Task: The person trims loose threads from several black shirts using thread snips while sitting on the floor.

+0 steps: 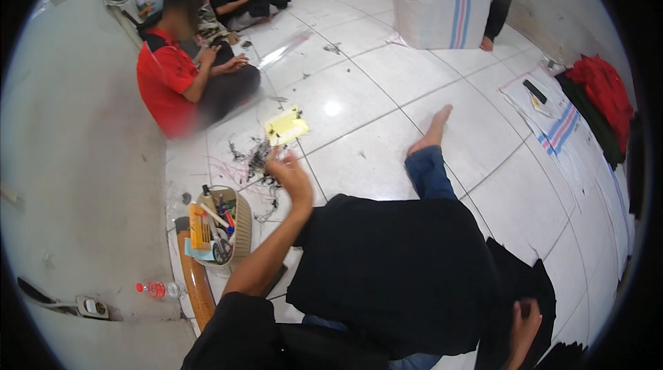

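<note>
A large piece of black cloth (pixel 399 271) lies spread across my lap, over blue jeans. My left hand (pixel 290 168) is raised over a heap of dark thread scraps (pixel 254 157) on the tiled floor; its fingers are blurred, and whether they hold anything is unclear. At the lower right, my right hand (pixel 527 318) rests at more black fabric (pixel 518 277), with its fingers bent; whether they pinch the fabric cannot be made out. A yellow sheet (pixel 286 125) with scraps on it lies just beyond my left hand.
An oval plastic basket (pixel 242 225) of tools and pens stands left, beside a curved wooden piece (pixel 196 282) and plastic bottle (pixel 158 289). A co-worker in red (pixel 166 80) sits ahead left. A big white woven bundle (pixel 440 2) stands ahead; red cloth (pixel 601 95) lies right.
</note>
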`<action>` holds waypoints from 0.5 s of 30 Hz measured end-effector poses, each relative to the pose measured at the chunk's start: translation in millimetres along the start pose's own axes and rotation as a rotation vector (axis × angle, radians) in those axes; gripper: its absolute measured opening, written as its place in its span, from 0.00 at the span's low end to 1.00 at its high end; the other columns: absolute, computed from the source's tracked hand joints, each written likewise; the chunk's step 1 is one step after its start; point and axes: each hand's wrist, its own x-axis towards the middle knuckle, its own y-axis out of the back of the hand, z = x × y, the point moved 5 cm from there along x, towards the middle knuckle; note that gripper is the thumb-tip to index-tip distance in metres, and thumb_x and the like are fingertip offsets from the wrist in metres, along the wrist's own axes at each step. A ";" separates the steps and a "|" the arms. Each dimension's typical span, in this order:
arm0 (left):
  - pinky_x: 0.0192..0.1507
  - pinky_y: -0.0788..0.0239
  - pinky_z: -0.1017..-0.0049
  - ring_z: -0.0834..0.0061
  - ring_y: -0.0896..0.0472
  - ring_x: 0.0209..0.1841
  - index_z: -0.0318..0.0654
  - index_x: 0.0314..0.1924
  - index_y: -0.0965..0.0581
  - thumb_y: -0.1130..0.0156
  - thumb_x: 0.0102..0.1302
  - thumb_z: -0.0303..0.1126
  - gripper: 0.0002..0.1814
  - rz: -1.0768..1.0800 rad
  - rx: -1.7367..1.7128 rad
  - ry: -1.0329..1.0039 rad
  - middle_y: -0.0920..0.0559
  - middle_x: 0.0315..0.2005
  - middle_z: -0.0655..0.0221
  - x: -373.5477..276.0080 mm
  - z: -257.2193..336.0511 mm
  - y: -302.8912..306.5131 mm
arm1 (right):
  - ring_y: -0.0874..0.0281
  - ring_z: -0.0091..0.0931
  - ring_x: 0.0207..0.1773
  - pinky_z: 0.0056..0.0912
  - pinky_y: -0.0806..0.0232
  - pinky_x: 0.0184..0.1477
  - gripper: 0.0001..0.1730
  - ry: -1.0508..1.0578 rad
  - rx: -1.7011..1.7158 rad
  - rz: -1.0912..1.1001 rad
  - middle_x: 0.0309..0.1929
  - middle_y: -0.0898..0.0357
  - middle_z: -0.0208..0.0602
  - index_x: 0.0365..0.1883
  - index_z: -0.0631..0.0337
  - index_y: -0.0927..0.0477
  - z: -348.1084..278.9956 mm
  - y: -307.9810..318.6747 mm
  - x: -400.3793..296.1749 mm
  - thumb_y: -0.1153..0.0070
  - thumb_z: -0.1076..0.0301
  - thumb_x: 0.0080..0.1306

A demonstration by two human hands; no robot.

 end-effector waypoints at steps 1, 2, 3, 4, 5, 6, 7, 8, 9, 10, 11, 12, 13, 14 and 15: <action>0.61 0.32 0.65 0.66 0.23 0.55 0.30 0.63 0.27 0.52 0.86 0.37 0.19 -0.303 -0.029 -0.040 0.22 0.57 0.56 -6.8 -11.4 -21.8 | 0.16 0.42 0.49 0.43 0.27 0.55 0.16 0.111 0.117 0.014 0.44 0.14 0.49 0.48 0.66 0.19 -40.8 -8.4 24.0 0.32 0.65 0.70; 0.60 0.31 0.66 0.68 0.22 0.54 0.31 0.63 0.25 0.56 0.87 0.44 0.23 -0.689 -0.153 0.035 0.19 0.54 0.59 -29.5 -3.9 -52.4 | 0.17 0.38 0.49 0.41 0.28 0.55 0.14 0.209 0.208 0.038 0.44 0.15 0.48 0.48 0.68 0.19 -86.1 -10.7 48.6 0.33 0.67 0.70; 0.60 0.31 0.67 0.69 0.20 0.53 0.32 0.62 0.22 0.59 0.88 0.50 0.29 -1.066 -0.246 0.145 0.16 0.51 0.61 -57.9 5.6 -78.5 | 0.17 0.36 0.51 0.39 0.29 0.56 0.17 0.313 0.184 -0.001 0.48 0.15 0.46 0.51 0.67 0.19 -117.4 -15.6 73.1 0.33 0.65 0.71; 0.58 0.30 0.67 0.71 0.20 0.51 0.33 0.63 0.22 0.63 0.86 0.59 0.36 -1.328 -0.194 0.378 0.15 0.50 0.61 -80.1 0.1 -97.0 | 0.18 0.36 0.54 0.38 0.30 0.59 0.18 0.328 0.316 -0.090 0.51 0.14 0.44 0.53 0.66 0.18 -133.4 -38.3 101.5 0.33 0.63 0.71; 0.56 0.29 0.67 0.72 0.19 0.49 0.33 0.65 0.21 0.66 0.84 0.67 0.43 -1.571 -0.112 0.624 0.15 0.49 0.62 -97.3 -16.4 -104.4 | 0.17 0.34 0.47 0.37 0.28 0.53 0.21 0.330 0.372 -0.248 0.53 0.14 0.39 0.55 0.65 0.18 -164.5 -62.4 123.6 0.33 0.58 0.72; 0.57 0.29 0.66 0.71 0.19 0.50 0.34 0.63 0.19 0.67 0.80 0.73 0.48 -1.729 0.076 0.542 0.15 0.50 0.61 -111.0 -37.8 -113.3 | 0.20 0.30 0.40 0.34 0.30 0.45 0.23 0.457 0.417 -0.277 0.48 0.15 0.38 0.56 0.64 0.18 -160.8 -109.3 158.0 0.35 0.53 0.74; 0.59 0.29 0.66 0.69 0.18 0.52 0.34 0.62 0.17 0.68 0.76 0.78 0.53 -1.870 0.295 0.462 0.14 0.51 0.60 -118.4 -61.0 -109.7 | 0.25 0.26 0.35 0.32 0.34 0.38 0.26 0.396 0.487 -0.438 0.43 0.18 0.36 0.55 0.62 0.18 -168.8 -139.2 172.8 0.37 0.48 0.74; 0.60 0.28 0.65 0.64 0.17 0.53 0.30 0.58 0.16 0.64 0.71 0.83 0.57 -1.989 0.380 0.437 0.13 0.50 0.54 -142.7 -38.6 -120.2 | 0.30 0.22 0.29 0.30 0.38 0.31 0.29 0.275 0.489 -0.540 0.38 0.21 0.34 0.54 0.61 0.19 -152.3 -144.1 186.7 0.39 0.42 0.75; 0.60 0.27 0.63 0.59 0.16 0.54 0.26 0.54 0.14 0.61 0.66 0.87 0.61 -2.078 0.510 0.419 0.12 0.48 0.49 -146.6 -18.6 -110.7 | 0.36 0.19 0.24 0.29 0.44 0.25 0.32 -0.032 0.536 -0.775 0.32 0.25 0.31 0.53 0.60 0.19 -151.6 -148.9 176.8 0.41 0.35 0.75; 0.61 0.27 0.63 0.57 0.16 0.55 0.26 0.53 0.14 0.58 0.64 0.88 0.61 -2.073 0.528 0.308 0.12 0.50 0.48 -138.3 -12.3 -110.5 | 0.39 0.18 0.23 0.29 0.47 0.24 0.34 -0.073 0.452 -0.836 0.28 0.30 0.27 0.50 0.58 0.21 -140.9 -154.6 179.3 0.41 0.31 0.73; 0.61 0.27 0.63 0.55 0.16 0.57 0.26 0.52 0.14 0.55 0.62 0.88 0.61 -2.067 0.549 0.190 0.13 0.51 0.46 -130.6 -5.9 -113.0 | 0.41 0.17 0.22 0.29 0.50 0.23 0.37 -0.118 0.373 -0.893 0.25 0.36 0.23 0.48 0.56 0.22 -122.0 -166.3 180.4 0.42 0.27 0.71; 0.62 0.27 0.63 0.53 0.15 0.58 0.26 0.51 0.14 0.53 0.60 0.89 0.62 -2.061 0.567 0.077 0.13 0.52 0.45 -122.3 -0.7 -115.9 | 0.41 0.18 0.22 0.31 0.50 0.23 0.38 -0.147 0.311 -0.916 0.24 0.36 0.21 0.43 0.55 0.23 -94.9 -177.2 184.4 0.40 0.24 0.67; 0.61 0.26 0.62 0.53 0.15 0.57 0.26 0.51 0.14 0.48 0.59 0.87 0.59 -2.036 0.535 0.038 0.13 0.51 0.45 -108.7 7.2 -109.1 | 0.40 0.18 0.24 0.32 0.48 0.24 0.38 -0.098 0.269 -0.941 0.25 0.35 0.21 0.43 0.55 0.22 -92.9 -175.2 184.9 0.39 0.24 0.67; 0.59 0.25 0.62 0.52 0.14 0.56 0.26 0.51 0.14 0.43 0.58 0.85 0.57 -2.011 0.501 0.001 0.12 0.51 0.45 -92.4 15.4 -105.1 | 0.39 0.18 0.26 0.32 0.46 0.26 0.38 -0.051 0.224 -0.966 0.26 0.35 0.21 0.42 0.56 0.22 -89.2 -170.9 184.7 0.37 0.25 0.66; 0.58 0.24 0.61 0.52 0.14 0.55 0.26 0.50 0.14 0.38 0.57 0.83 0.55 -1.994 0.461 -0.029 0.12 0.51 0.45 -78.8 30.5 -97.2 | 0.38 0.18 0.28 0.32 0.45 0.27 0.38 -0.012 0.176 -0.992 0.26 0.34 0.20 0.42 0.56 0.21 -87.1 -162.8 177.5 0.36 0.25 0.65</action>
